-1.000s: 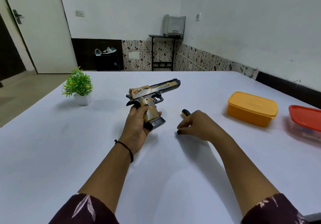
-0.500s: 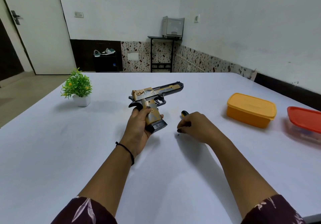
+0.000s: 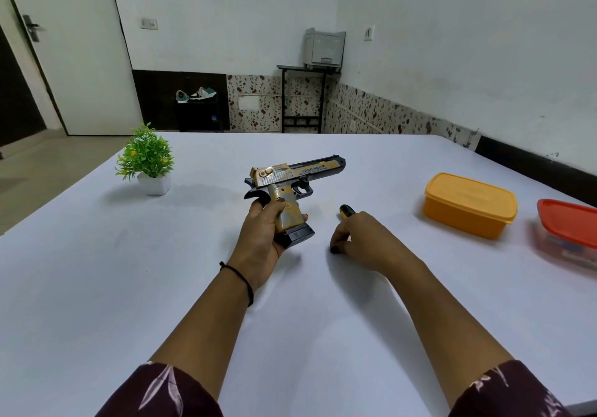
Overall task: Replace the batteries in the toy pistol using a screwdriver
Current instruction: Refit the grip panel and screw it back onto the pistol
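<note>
Nearest to us, two forearms in dark patterned sleeves reach out over the white table (image 3: 97,287). Our left hand (image 3: 261,238) is wrapped around the grip of the toy pistol (image 3: 290,187), holding it upright off the table with the barrel pointing away and to the right, and the black base of the grip just past the heel of the palm. Our right hand (image 3: 365,242) rests on the table just to the right of the pistol, fingers curled down over the screwdriver (image 3: 346,212); only the yellow and black end of its handle shows beyond the knuckles. Whether the fingers have closed fully on it or merely cover it, we cannot tell.

We judge that we are at the very start: the pistol looks fully closed, and no batteries, loose screw or open cover can be seen. The step in hand is picking up the tool. Next we need a firm hold on the handle, then a turn of the pistol in the left hand to bring the battery cover and its screw into sight; neither is visible from here.

Further right of the right hand sit an orange lidded box (image 3: 470,205) and, at the frame edge, a red-lidded container (image 3: 568,222), whose contents we cannot make out. Far to the left of the left hand stands a small potted plant (image 3: 147,161).
</note>
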